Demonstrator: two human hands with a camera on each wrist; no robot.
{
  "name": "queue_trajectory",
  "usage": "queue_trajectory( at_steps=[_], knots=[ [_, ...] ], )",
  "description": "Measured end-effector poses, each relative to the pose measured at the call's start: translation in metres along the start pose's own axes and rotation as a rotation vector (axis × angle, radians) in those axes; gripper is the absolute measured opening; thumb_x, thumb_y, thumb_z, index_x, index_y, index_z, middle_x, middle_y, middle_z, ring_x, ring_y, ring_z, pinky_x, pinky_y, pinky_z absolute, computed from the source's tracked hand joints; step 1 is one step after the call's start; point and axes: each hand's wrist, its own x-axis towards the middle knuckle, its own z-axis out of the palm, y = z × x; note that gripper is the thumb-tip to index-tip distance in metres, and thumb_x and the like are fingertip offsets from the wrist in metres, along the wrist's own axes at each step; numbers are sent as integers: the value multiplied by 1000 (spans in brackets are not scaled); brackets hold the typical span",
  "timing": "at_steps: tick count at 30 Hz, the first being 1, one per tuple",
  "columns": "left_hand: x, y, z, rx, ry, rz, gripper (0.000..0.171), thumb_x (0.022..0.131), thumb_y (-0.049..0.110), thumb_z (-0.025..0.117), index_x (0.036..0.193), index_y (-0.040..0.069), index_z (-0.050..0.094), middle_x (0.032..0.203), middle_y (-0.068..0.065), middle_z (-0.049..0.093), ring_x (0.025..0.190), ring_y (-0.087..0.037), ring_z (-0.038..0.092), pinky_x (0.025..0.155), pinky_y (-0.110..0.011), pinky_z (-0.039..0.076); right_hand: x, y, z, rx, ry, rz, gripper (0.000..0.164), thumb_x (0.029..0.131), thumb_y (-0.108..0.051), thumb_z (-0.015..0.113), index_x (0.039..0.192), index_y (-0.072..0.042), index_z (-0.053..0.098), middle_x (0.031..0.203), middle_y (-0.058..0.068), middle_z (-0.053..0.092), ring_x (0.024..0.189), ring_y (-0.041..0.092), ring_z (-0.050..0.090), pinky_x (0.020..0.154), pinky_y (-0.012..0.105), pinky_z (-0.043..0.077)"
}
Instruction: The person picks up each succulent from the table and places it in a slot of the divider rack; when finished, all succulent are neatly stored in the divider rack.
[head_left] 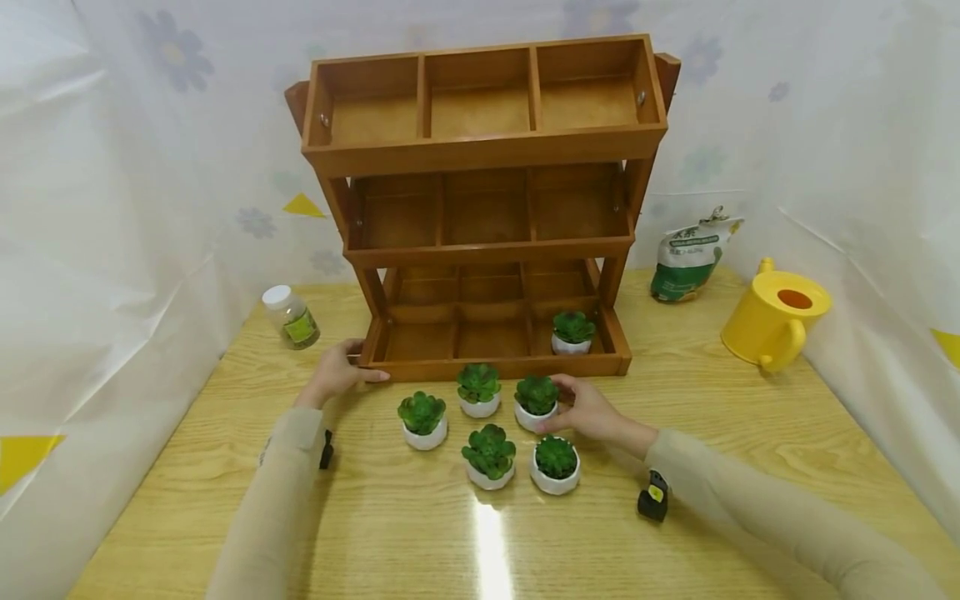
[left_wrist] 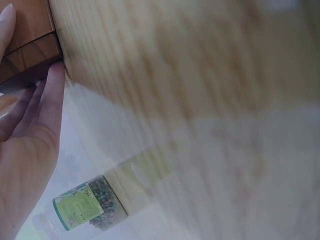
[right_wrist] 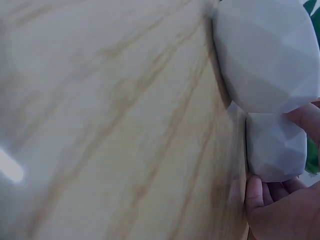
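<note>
My left hand holds the lower left corner of a three-tier wooden plant stand, thumb along its front board and fingers against the side. In the left wrist view those fingers lie flat by the stand's corner. With thumb and fingers on opposite sides, my right hand grips a small potted succulent; its white faceted pot shows in the right wrist view, low against the tabletop. A nearer pot partly overlaps it there. Another succulent sits in the bottom tier's right front compartment.
Several more potted succulents stand on the wooden table before the stand. A clear jar of granules stands at left. A green and white bag and a yellow watering can are at right.
</note>
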Motion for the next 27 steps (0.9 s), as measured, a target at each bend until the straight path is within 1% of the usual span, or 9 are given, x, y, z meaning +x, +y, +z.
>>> queue_trajectory(
  at_steps=[3,5,8,14,20,27],
  knots=[
    [0,1,0,-7,0,3,87,78,30,81,144,-5,36,141,-27,45,123,-41,50,98,-49,47,-1,0,1,7,7,2,77,71,-15,86,133,7,47,122,19,60,108,28,57,87,35,51],
    [0,1,0,-11,0,5,88,78,30,81,144,-5,36,141,-27,45,123,-41,50,98,-49,47,-1,-1,2,9,10,8,78,70,-15,86,134,8,46,119,18,61,101,23,56,80,30,50],
    [0,0,0,-10,2,4,88,77,31,81,144,-5,36,141,-27,45,123,-41,50,98,-49,47,-1,-1,2,8,12,16,79,71,-16,86,134,8,46,117,18,61,96,20,55,77,26,49],
    [0,0,0,-10,3,-6,89,77,31,81,144,-4,36,141,-26,45,124,-41,49,98,-49,47,1,0,4,-8,29,60,81,69,-20,87,134,5,47,119,16,60,99,20,54,79,25,48],
    [2,-3,0,-4,8,4,90,76,35,82,144,-4,36,140,-26,46,123,-40,51,97,-49,48,3,-2,3,-20,23,66,77,70,-20,87,132,5,49,118,16,61,98,21,54,79,27,47],
    [2,-4,0,-10,1,3,91,76,35,82,144,-4,36,140,-26,46,122,-40,51,96,-48,48,1,-2,5,-9,32,110,83,69,-22,88,136,4,46,123,17,59,102,22,55,82,29,48]
  ],
)
